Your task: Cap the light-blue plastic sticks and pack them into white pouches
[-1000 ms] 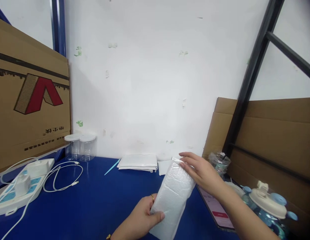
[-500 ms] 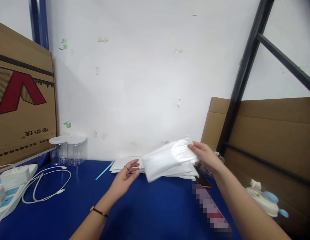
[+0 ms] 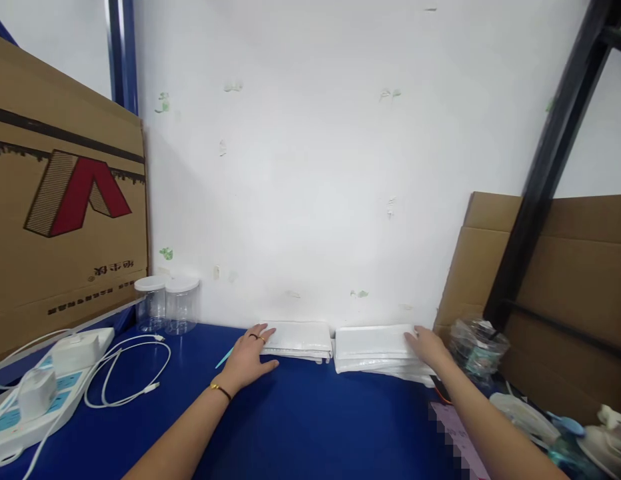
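Note:
Two stacks of folded white plastic packets lie side by side on the blue table against the wall. My left hand [image 3: 250,357] rests at the left end of the left stack [image 3: 300,339], its thumb and fingers apart. At the right end of the right stack [image 3: 373,343], my right hand [image 3: 427,347] touches the top packet, with thumb and fingertips spread on its edge. The tip of a light blue stick [image 3: 223,358] shows just left of my left hand; the rest of it is hidden.
Two clear jars [image 3: 181,307] with white lids, a white cable [image 3: 127,403] and a power strip [image 3: 65,393] are on the left. Cardboard [image 3: 477,267], a plastic-wrapped container [image 3: 477,353] and a pixelated pink item [image 3: 457,430] are on the right.
The white packet my right hand held in the air now lies on the right stack. My left hand has come down beside the left stack. The view has shifted, showing more of the table's right side.

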